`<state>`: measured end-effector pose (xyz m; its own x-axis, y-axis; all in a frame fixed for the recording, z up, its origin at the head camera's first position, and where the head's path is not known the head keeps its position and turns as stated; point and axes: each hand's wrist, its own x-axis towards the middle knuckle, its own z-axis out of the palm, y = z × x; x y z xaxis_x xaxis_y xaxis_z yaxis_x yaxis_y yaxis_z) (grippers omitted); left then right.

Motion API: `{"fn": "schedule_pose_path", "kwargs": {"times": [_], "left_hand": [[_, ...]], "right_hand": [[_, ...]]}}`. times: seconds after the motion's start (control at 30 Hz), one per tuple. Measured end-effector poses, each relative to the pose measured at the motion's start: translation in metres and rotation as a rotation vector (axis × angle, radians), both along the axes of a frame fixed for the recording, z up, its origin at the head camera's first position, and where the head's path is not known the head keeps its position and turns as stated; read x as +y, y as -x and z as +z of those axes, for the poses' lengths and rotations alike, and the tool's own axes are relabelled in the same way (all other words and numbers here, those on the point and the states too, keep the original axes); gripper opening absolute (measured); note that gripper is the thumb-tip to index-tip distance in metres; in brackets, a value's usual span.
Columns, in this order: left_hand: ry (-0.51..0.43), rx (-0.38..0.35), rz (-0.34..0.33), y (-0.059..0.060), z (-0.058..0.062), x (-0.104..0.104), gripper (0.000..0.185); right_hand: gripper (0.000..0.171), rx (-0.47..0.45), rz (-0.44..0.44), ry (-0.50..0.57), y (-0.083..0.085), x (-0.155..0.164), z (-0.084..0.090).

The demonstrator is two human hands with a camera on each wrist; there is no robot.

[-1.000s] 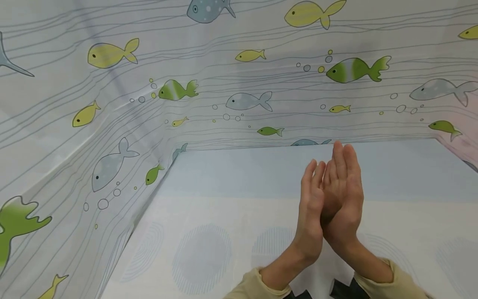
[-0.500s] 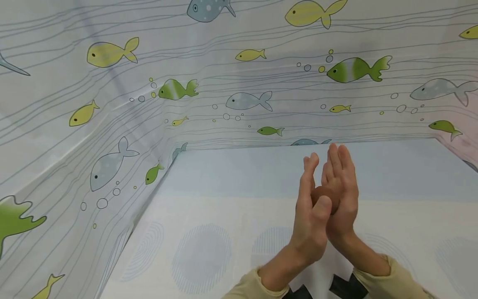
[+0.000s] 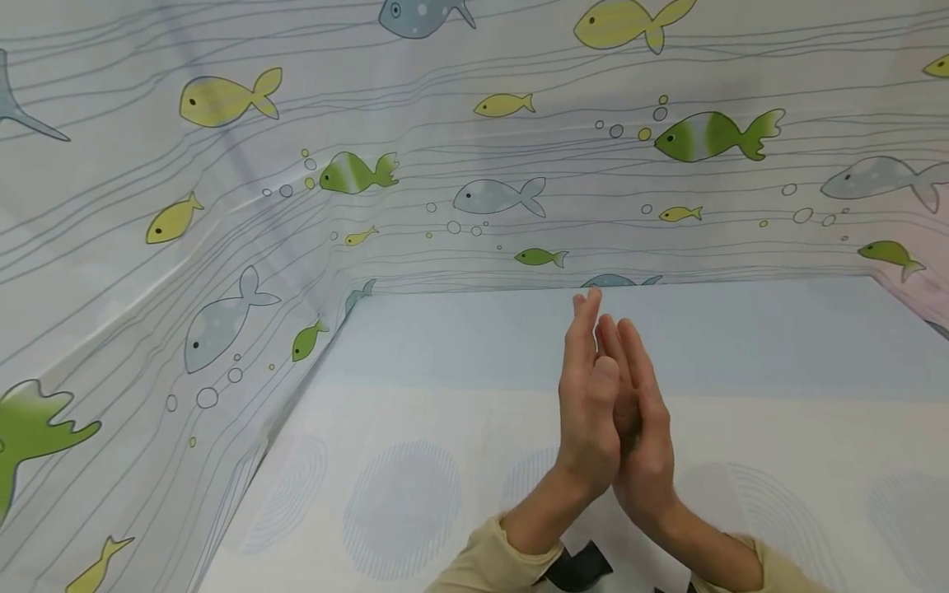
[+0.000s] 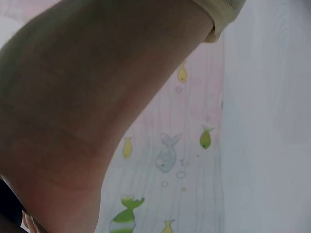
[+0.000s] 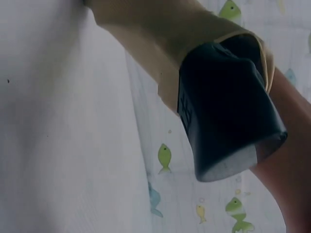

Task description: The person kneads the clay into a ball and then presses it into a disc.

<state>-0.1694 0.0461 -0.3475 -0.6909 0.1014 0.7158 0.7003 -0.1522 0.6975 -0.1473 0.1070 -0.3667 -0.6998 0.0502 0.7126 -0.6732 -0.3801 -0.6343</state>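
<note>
In the head view, my left hand (image 3: 589,412) and right hand (image 3: 648,449) stand upright with palms facing and the heels of the hands together. Fingers of both point up and away, mostly straight, and the left thumb lies across the front of the gap. The small round brown lump that showed between the palms half a second ago is hidden now; only a dark, shadowed gap shows there. The left wrist view is mostly a bare forearm (image 4: 82,97), with no fingertips plainly shown. A dark wrist-worn piece (image 5: 228,111) blocks much of the right wrist view.
Below the hands is a flat white and pale blue surface (image 3: 445,354) printed with striped circles. A fish-print sheet (image 3: 415,247) rises as walls at the back and left. Beige sleeves (image 3: 485,560) and a black wrist piece (image 3: 582,568) sit near the bottom edge.
Both hands have shifted left. The palms parted with the brown lump showing half a second ago; they have since closed over it, with the left hand now higher against the right.
</note>
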Motion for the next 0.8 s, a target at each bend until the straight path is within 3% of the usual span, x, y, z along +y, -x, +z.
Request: {"fn": "schedule_pose_path", "kwargs": {"times": [0.3, 0.53, 0.6, 0.8], "left_hand": [[-0.088, -0.086, -0.017, 0.004, 0.008, -0.01, 0.061], [-0.131, -0.081, -0.007, 0.013, 0.011, -0.021, 0.061], [-0.141, -0.084, -0.006, 0.015, 0.012, -0.024, 0.061], [-0.221, -0.09, -0.087, 0.021, 0.01, -0.029, 0.062]], "right_hand": [[0.052, -0.106, 0.088, -0.013, -0.015, -0.009, -0.003], [0.053, -0.153, 0.095, -0.031, -0.026, -0.015, -0.004], [0.053, -0.106, 0.096, -0.03, -0.027, -0.017, -0.002], [0.054, 0.262, 0.052, -0.043, -0.023, -0.02, 0.003]]}}
